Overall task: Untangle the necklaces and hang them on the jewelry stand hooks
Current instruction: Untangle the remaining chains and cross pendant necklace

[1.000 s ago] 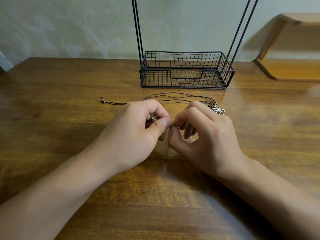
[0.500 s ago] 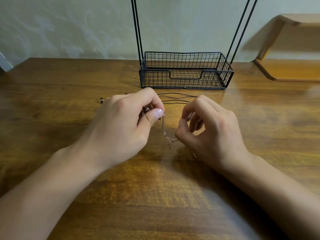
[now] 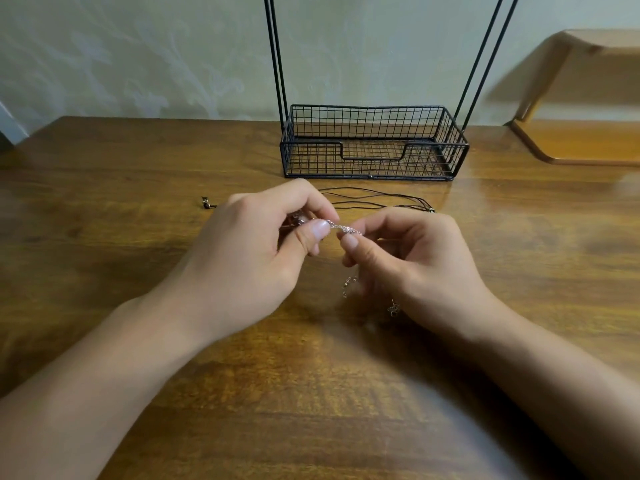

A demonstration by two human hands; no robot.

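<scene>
Untangling stage. The left hand (image 3: 242, 258) and right hand (image 3: 419, 261) each pinch, between thumb and forefinger, one end of a knotted stretch of the silver chain necklace (image 3: 344, 230), held taut just above the table (image 3: 104, 202), in front of the wire basket (image 3: 370, 143) of the jewelry stand; loose chain ends (image 3: 349, 284) dangle beneath the right hand. Holding the knot raised probably lets the slack fall free. The black cord necklace (image 3: 377, 197) lies flat between basket and hands (its pendant is hidden). The stand's uprights (image 3: 277, 57) rise out of frame; hooks unseen. Bare wood surrounds the hands on all sides, edges far off.
</scene>
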